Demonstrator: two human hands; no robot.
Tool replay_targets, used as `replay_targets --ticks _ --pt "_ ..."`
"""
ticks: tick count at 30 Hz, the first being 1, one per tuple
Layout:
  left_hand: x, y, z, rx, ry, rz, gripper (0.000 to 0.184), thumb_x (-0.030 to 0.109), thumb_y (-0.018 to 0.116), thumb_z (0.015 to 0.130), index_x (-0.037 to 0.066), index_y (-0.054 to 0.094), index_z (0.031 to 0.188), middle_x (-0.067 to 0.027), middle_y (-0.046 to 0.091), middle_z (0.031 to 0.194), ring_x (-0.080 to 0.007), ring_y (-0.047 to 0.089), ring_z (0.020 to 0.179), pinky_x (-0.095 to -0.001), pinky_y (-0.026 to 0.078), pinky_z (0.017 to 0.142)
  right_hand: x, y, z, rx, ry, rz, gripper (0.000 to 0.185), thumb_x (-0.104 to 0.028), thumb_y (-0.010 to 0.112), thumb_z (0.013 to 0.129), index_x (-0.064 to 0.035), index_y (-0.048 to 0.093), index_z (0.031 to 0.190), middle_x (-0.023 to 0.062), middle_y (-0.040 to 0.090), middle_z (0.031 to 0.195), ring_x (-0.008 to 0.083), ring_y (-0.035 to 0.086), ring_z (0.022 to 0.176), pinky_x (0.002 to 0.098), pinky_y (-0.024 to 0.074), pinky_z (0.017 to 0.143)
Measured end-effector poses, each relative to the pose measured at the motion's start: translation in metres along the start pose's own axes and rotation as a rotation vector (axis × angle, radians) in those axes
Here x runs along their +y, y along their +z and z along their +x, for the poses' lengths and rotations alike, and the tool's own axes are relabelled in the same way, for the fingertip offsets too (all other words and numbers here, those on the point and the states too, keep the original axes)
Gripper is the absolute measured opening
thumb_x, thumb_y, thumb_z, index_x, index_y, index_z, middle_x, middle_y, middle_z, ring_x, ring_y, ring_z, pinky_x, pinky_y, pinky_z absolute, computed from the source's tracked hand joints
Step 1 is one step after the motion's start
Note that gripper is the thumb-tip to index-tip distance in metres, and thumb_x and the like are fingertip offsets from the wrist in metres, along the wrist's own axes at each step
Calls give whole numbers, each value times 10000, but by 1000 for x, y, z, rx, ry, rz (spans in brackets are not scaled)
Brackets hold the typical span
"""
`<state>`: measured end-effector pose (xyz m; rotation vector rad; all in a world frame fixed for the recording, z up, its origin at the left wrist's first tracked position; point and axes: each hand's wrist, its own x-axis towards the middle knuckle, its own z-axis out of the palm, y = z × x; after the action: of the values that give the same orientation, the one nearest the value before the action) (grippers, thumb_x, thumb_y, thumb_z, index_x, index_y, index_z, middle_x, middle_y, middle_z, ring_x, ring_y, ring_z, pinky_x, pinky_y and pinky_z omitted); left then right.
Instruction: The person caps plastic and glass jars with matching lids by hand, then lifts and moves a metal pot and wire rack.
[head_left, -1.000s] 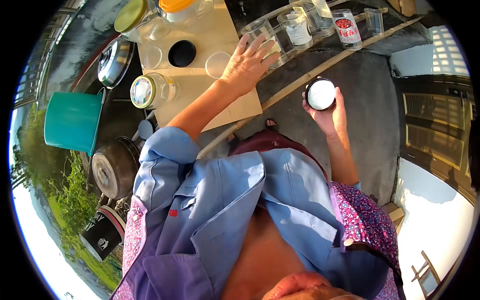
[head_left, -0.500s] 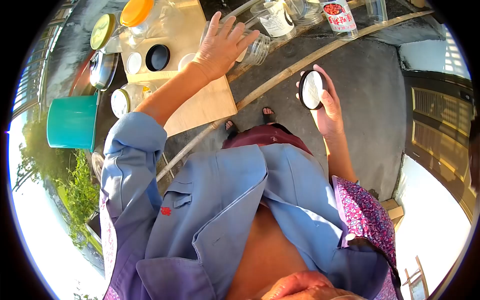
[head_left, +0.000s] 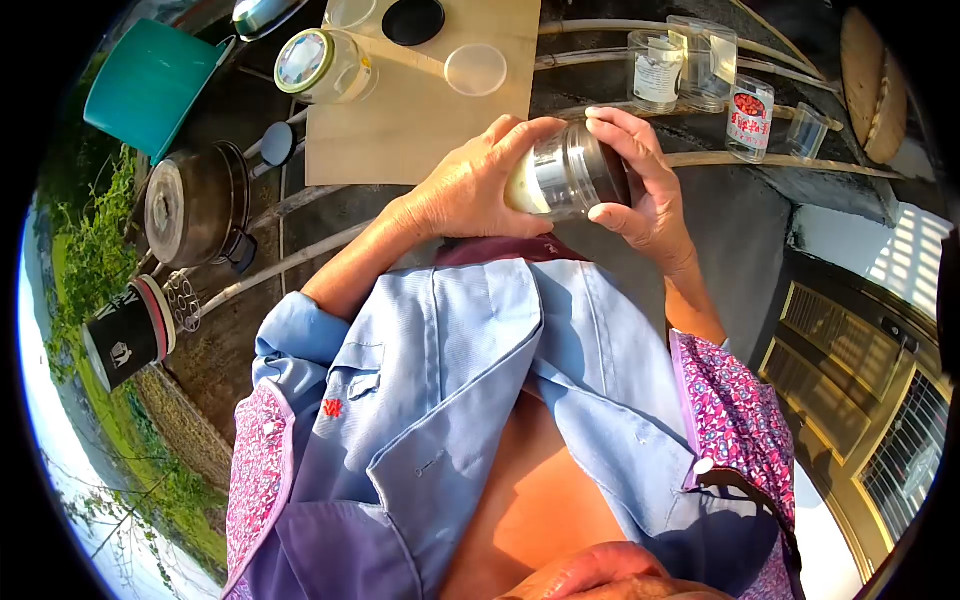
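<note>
A clear jar (head_left: 571, 182) with a pale label lies sideways in front of my body, its mouth to the right. My left hand (head_left: 478, 180) is wrapped round the jar's bottom end. At the mouth sits a black lid (head_left: 607, 170), gripped round its rim by the fingers and thumb of my right hand (head_left: 655, 195). Whether the lid is screwed tight cannot be seen. On the wooden board beyond my left hand lie a translucent disc (head_left: 476, 70) and another black lid (head_left: 414, 20).
Several clear containers, one a labelled jar (head_left: 656, 75), stand on bamboo poles (head_left: 790, 160) at the back right. A capped glass jar (head_left: 330, 68) lies on the wooden board (head_left: 370, 140). A teal bucket (head_left: 150, 85) and a dark pot (head_left: 190, 200) are at the left.
My left hand has taken the jar from the board and brought it in front of me. My right hand has moved left, bringing the black lid to the jar's mouth. The view has shifted.
</note>
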<state>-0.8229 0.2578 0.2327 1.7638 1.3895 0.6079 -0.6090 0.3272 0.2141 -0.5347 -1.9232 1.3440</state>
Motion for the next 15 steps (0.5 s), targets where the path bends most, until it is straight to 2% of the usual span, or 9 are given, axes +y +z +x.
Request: replay_targets --ticks 2,3,4,6,7,10,12,14,15 --pt "-6 -4 -11 33 19 -43 901 252 786 590 59 344 1351 -165 472 1189 -324 495 1118 -399 426 935 -5 9 12 -101 -133 -205 657 -355 811 629 -134 590 1206 137 463 1250 288 470 1143 378 388 967" --pt "-9 -6 -17 34 46 -77 909 264 788 594 48 339 1354 -164 469 1208 -312 492 1129 -392 418 948 -9 14 16 -108 -136 -195 652 -354 822 599 -166 609 1185 138 463 1244 299 481 1126 387 403 954" --pt "-14 -9 -21 54 41 -80 909 264 788 594 48 339 1354 -164 469 1208 -312 492 1129 -392 418 948 -11 18 20 -127 -144 -194 652 -354 822 599 -166 609 1185 138 463 1244 299 481 1126 387 403 954" --pt "-27 -15 -29 -41 123 -247 929 280 791 595 30 327 1360 -160 458 1250 -280 478 1158 -377 396 973 -15 21 27 -247 -239 -203 637 -349 821 598 -154 619 1171 135 462 1246 298 485 1121 388 408 952" --pt "-34 -17 -33 -84 94 -348 945 287 793 592 27 318 1367 -157 460 1260 -259 467 1174 -370 383 984 -17 26 30 -276 -252 -181 612 -326 814 612 -151 623 1166 131 459 1248 298 486 1119 389 409 954" --pt "-40 -14 -41 48 70 -355 948 352 786 580 -6 345 1339 -192 494 1217 -310 491 1144 -381 404 973 -18 40 39 -250 -211 -180 586 -297 801 635 -145 620 1170 125 459 1248 284 486 1120 377 404 960" --pt "-35 -9 -46 226 36 -221 925 333 782 582 23 347 1337 -184 504 1202 -335 493 1134 -399 411 960 -16 55 40 -134 -22 -119 534 -285 765 702 -125 605 1186 127 459 1242 255 482 1129 345 390 966" --pt "-32 -2 -46 467 65 220 869 277 786 590 58 371 1322 -151 498 1219 -334 494 1114 -398 398 960 -13 74 41 30 67 -182 574 -340 743 747 -91 560 1231 140 455 1252 255 472 1138 346 378 979" --pt "-33 1 -49 475 64 218 869 277 786 590 58 371 1322 -151 498 1219 -334 494 1114 -398 398 960 -10 81 40 23 64 -185 574 -340 743 747 -91 560 1231 140 455 1252 255 472 1138 346 378 979"
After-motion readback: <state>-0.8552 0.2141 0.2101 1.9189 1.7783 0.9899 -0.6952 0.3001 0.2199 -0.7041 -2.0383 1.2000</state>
